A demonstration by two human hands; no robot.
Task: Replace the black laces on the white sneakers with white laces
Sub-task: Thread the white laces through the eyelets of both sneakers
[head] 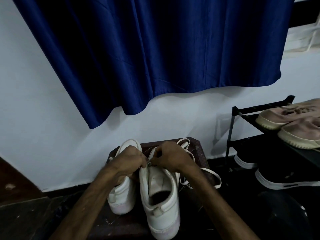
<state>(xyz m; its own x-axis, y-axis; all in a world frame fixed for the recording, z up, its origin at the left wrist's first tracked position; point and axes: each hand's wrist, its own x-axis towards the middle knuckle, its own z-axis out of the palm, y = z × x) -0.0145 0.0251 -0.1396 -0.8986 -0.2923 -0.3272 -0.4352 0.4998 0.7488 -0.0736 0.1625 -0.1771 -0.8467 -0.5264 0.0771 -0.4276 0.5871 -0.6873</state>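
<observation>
Two white sneakers stand on a dark brown stool point(199, 149), heels toward me. The right sneaker point(159, 196) is nearer and larger in view; the left sneaker point(121, 193) sits beside it. My left hand point(129, 158) curls over the right sneaker's lace area and grips its upper edge. My right hand point(171, 156) pinches the tip of a white lace point(213, 175) at an eyelet, close against my left hand. The rest of the white lace loops loosely over the stool to the right. No black lace is plainly visible.
A black shoe rack point(242, 115) stands at the right with pink sneakers point(285, 122) on its top shelf and black sneakers point(280, 177) below. A blue curtain point(147, 49) hangs on the white wall behind. The floor is dark.
</observation>
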